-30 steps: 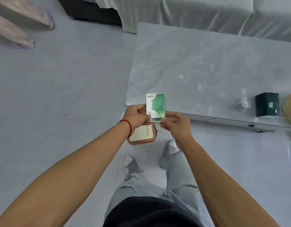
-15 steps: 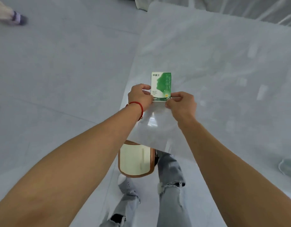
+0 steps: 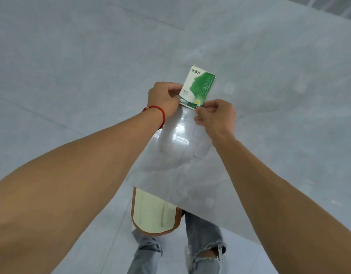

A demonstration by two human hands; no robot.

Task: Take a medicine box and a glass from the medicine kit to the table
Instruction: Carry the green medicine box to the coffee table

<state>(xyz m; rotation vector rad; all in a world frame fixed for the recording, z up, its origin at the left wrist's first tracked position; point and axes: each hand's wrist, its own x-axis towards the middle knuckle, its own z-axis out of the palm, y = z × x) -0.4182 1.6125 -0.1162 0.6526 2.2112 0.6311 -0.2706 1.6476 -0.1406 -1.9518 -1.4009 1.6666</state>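
Observation:
A green and white medicine box (image 3: 198,87) stands above the pale glossy table (image 3: 269,95), tilted a little to the right. My left hand (image 3: 163,99) pinches its lower left corner. My right hand (image 3: 215,117) pinches its lower right corner. Both hands are over the table near its left front corner. I cannot tell whether the box touches the tabletop. No glass is in view.
A cream case with a brown rim (image 3: 153,212) lies on the grey tiled floor (image 3: 62,76) below the table's front edge, half hidden by it. My legs in torn grey jeans (image 3: 202,252) stand beside the case.
Both hands carried the box forward from the table's front corner to over the tabletop. The box now leans slightly right. My view tipped down and closer.

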